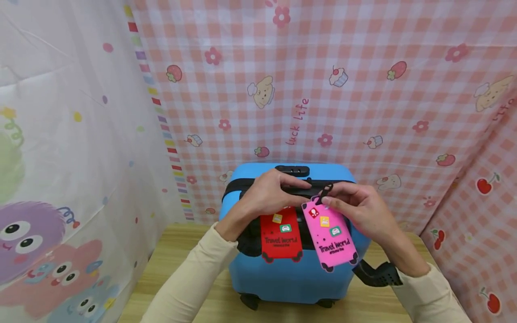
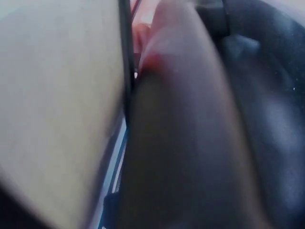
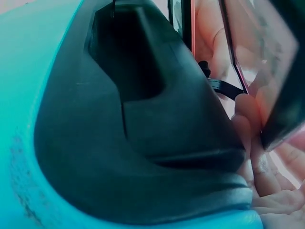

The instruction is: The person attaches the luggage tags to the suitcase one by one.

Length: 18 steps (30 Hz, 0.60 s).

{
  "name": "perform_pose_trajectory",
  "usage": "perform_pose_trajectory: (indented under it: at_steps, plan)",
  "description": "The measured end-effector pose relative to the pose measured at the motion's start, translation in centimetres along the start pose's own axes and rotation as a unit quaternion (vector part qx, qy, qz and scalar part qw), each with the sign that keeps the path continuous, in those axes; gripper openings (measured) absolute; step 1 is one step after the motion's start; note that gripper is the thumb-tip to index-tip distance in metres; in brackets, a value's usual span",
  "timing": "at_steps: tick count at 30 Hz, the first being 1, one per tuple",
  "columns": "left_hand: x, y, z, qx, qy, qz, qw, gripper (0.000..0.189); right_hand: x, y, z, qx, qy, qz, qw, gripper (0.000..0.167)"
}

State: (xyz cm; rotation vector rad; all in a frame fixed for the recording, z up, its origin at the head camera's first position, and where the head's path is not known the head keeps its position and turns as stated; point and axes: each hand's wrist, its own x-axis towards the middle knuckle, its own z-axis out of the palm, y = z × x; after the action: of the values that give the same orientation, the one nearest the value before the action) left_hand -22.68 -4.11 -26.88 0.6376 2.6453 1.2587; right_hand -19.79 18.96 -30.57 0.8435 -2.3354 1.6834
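Observation:
A blue suitcase (image 1: 291, 278) stands upright, its black top handle (image 1: 296, 190) facing me. My left hand (image 1: 264, 193) reaches over the handle, index finger and thumb apart on either side of it. Below that hand hangs a red luggage tag (image 1: 281, 242), its upper end partly covered. My right hand (image 1: 365, 208) pinches the black strap (image 1: 324, 192) of a pink luggage tag (image 1: 329, 237), which hangs tilted beside the red one. In the right wrist view, fingers hold the strap (image 3: 226, 88) close to the black handle mount (image 3: 95, 143). The left wrist view is mostly blocked and blurred.
The suitcase stands on a wood-grain surface (image 1: 181, 251). A combination lock (image 1: 292, 171) sits behind the handle. Pink checked cloth (image 1: 347, 121) hangs at the back, and white patterned cloth (image 1: 81, 148) on the left. A black wrist strap (image 1: 377, 274) hangs by my right wrist.

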Motion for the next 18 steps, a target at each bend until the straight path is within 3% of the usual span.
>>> perform_pose_trajectory:
  at_steps: [4,11,15,18]
  plan:
    - [-0.1,-0.1,0.0,-0.014,-0.002,0.016,0.9998,0.031,-0.2,-0.2,0.0,0.017,-0.007,-0.015,0.9997,0.011]
    - [-0.2,-0.3,-0.1,-0.003,0.015,0.037,0.9992,0.028,-0.8,-0.4,0.5,0.007,-0.010,-0.083,0.9965,0.017]
    - [-0.2,-0.5,-0.2,-0.020,0.033,0.055,0.9977,0.028,-0.9,-0.5,1.0,-0.048,0.022,-0.119,0.9914,0.023]
    - [-0.2,-0.6,-0.2,-0.040,0.046,0.061,0.9963,0.028,-0.8,-0.6,1.4,-0.106,0.059,-0.159,0.9798,0.026]
